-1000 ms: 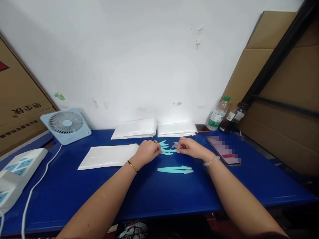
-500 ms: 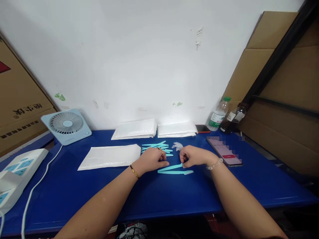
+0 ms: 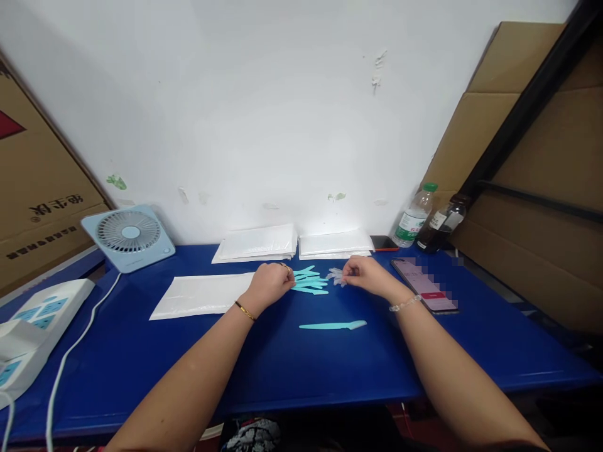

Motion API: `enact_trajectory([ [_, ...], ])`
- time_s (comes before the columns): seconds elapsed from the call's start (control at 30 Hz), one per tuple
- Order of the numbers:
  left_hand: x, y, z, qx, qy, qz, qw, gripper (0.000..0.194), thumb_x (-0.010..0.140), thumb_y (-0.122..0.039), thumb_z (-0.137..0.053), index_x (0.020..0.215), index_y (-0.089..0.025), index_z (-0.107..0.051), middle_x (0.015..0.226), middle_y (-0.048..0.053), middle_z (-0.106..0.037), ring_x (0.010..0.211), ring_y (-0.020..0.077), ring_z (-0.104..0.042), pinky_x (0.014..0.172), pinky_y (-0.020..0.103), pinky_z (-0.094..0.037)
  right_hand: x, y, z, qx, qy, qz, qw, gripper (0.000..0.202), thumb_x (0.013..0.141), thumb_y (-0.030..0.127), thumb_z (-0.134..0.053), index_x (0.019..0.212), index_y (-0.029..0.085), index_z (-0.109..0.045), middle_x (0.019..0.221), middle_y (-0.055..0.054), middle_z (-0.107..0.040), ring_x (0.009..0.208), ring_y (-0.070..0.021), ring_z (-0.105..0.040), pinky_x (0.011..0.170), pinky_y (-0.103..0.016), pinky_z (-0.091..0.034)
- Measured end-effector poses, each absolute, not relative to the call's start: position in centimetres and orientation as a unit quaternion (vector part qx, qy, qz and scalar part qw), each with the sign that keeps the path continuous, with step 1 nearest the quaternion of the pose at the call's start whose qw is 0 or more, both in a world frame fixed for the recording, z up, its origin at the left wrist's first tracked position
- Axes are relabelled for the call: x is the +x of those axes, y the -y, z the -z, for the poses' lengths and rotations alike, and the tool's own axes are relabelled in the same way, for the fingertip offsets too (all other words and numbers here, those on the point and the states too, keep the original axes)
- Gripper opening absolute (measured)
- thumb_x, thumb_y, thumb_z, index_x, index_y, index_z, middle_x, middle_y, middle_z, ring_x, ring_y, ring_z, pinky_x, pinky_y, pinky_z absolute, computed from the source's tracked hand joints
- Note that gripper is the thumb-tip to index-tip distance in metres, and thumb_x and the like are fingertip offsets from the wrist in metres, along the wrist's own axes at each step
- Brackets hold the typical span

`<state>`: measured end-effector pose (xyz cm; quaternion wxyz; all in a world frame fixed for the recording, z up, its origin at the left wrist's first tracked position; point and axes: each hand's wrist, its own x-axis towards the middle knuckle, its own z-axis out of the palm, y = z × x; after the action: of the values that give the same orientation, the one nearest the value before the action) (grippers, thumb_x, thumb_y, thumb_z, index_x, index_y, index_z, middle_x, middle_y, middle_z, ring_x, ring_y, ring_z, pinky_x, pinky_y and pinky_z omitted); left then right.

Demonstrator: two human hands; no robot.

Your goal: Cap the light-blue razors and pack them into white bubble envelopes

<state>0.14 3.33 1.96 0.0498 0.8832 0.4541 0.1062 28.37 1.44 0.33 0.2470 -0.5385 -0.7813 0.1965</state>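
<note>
Bodyward of left hand point(image 3: 271, 284) and right hand point(image 3: 363, 276) (both curled, grasp indeterminable), one slim turquoise plastic stick point(image 3: 327, 326) now remains.

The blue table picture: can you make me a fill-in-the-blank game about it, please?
1. The person's ____ hand is at the pile of slim turquoise plastic tools.
2. Only ____ slim turquoise tool lies apart from that pile.
3. The clear plastic bottle with the white-and-green label has a ____ cap.

Missing words: left; one; green.
</note>
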Motion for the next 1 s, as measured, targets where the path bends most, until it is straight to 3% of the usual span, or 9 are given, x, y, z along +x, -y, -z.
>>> enact_trajectory([
  [0.13,0.5,-2.3,-2.0,0.879,-0.437,-0.164,0.100,0.020,0.079,-0.037,-0.060,0.089,-0.021,-0.065,0.092,0.003,-0.064,0.081,0.0175,-0.059,0.069,0.026,-0.041,28.6,-1.1,-1.3,-0.539,0.780,-0.198,0.250,0.017,0.073,0.034,-0.065,0.075,0.017,-0.066,0.075,-0.002,-0.061,0.063,-0.0126,-0.052,0.057,-0.023,-0.039],
  [0.27,2.6,0.3,-1.3,0.932,-0.303,-0.103,0.168,0.035,0.073,-0.051,-0.065,0.093,-0.022,-0.064,0.090,0.002,-0.064,0.079,0.0166,-0.059,0.064,0.024,-0.042,28.5,-0.3,-2.3,-0.521,0.792,-0.218,0.233,0.020,0.075,0.035,-0.062,0.073,0.016,-0.066,0.070,-0.002,-0.060,0.059,-0.0118,-0.050,0.054,-0.023,-0.038],
  [0.43,4.4,1.6,0.1,0.951,-0.287,-0.052,0.106,0.013,0.081,-0.032,-0.059,0.083,-0.019,-0.062,0.080,0.003,-0.064,0.072,0.0164,-0.059,0.061,0.025,-0.040,28.7,-0.2,-2.4,-0.518,0.790,-0.220,0.242,0.023,0.078,0.037,-0.060,0.074,0.015,-0.066,0.070,-0.002,-0.059,0.059,-0.0119,-0.050,0.055,-0.023,-0.038],
  [0.6,3.7,0.4,-0.4,0.932,-0.345,-0.076,0.078,0.013,0.081,-0.019,-0.047,0.078,-0.017,-0.059,0.075,0.004,-0.063,0.068,0.0153,-0.057,0.060,0.024,-0.039,28.2,-0.1,-2.3,-0.492,0.791,-0.280,0.233,0.032,0.083,0.044,-0.054,0.081,0.015,-0.067,0.069,-0.003,-0.061,0.060,-0.0131,-0.052,0.056,-0.024,-0.041],
  [0.83,2.7,-0.7,-1.2,0.904,-0.400,-0.104,0.106,0.018,0.082,-0.019,-0.044,0.070,-0.017,-0.058,0.070,0.003,-0.060,0.060,0.0125,-0.053,0.055,0.024,-0.035,27.0,0.1,-1.3,-0.454,0.793,-0.353,0.204,0.031,0.080,0.045,-0.059,0.085,0.016,-0.067,0.073,-0.003,-0.064,0.059,-0.0128,-0.055,0.054,-0.024,-0.045],
  [1.0,1.9,-1.4,-1.8,0.904,-0.403,-0.108,0.093,0.020,0.084,-0.020,-0.042,0.070,-0.017,-0.056,0.072,0.004,-0.059,0.061,0.0136,-0.053,0.056,0.025,-0.035,27.7,-0.2,-1.5,-0.466,0.777,-0.353,0.234,0.031,0.078,0.046,-0.061,0.082,0.015,-0.066,0.073,-0.005,-0.065,0.062,-0.0144,-0.058,0.057,-0.026,-0.047],
])
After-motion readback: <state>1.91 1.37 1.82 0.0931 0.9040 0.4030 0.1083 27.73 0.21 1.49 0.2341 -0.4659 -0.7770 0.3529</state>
